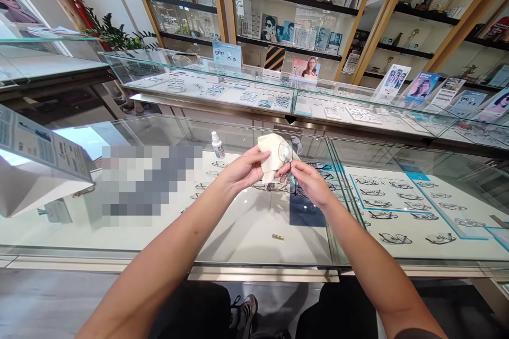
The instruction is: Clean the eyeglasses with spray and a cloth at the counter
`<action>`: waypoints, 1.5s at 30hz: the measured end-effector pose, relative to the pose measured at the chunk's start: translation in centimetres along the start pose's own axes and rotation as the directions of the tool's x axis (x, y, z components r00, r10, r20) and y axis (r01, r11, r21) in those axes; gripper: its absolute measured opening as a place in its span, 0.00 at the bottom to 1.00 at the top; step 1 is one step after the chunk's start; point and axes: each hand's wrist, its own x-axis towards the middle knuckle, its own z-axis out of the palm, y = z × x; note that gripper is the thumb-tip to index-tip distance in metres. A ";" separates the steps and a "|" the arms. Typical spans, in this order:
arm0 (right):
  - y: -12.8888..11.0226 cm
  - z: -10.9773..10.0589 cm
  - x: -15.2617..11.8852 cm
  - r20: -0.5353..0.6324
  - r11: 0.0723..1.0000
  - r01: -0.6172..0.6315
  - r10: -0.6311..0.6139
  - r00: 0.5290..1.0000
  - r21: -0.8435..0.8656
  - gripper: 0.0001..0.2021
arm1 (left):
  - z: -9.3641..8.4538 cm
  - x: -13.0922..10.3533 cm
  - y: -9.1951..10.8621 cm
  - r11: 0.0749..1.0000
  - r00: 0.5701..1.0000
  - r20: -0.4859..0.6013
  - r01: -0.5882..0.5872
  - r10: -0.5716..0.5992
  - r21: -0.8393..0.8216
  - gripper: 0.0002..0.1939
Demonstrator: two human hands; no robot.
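My left hand is closed on a cream cleaning cloth with a zigzag edge, held above the glass counter. Right beside the cloth, my right hand pinches a pair of eyeglasses by its frame. One round lens lies against the cloth's right side; the rest of the frame is partly hidden by my fingers. A white spray bottle stands upright on the glass, beyond my left hand and to its left.
Rows of eyeglasses fill the glass display case below and to the right. A folded display card stands at the left. Behind are another glass case and shelves with cards and trophies.
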 end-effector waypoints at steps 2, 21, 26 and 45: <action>0.0 0.0 0.0 0.005 1.000 -0.002 0.002 1.000 0.002 0.17 | 0.0 0.0 0.0 1.000 1.000 0.017 0.022 -0.022 0.001 0.16; -0.5 0.2 -0.1 0.064 1.000 -0.026 0.025 0.998 0.016 0.18 | 0.0 0.2 0.6 0.995 0.989 -0.122 0.081 -0.088 -0.066 0.08; -0.6 0.1 -0.1 0.052 0.998 -0.003 0.000 0.999 0.055 0.16 | -0.4 0.5 0.5 0.998 0.993 -0.119 0.014 -0.006 0.066 0.27; 0.8 1.2 0.0 0.073 0.995 -0.004 -0.004 0.997 0.100 0.15 | 2.4 -0.7 -1.4 0.976 0.980 0.061 -0.194 0.188 0.098 0.32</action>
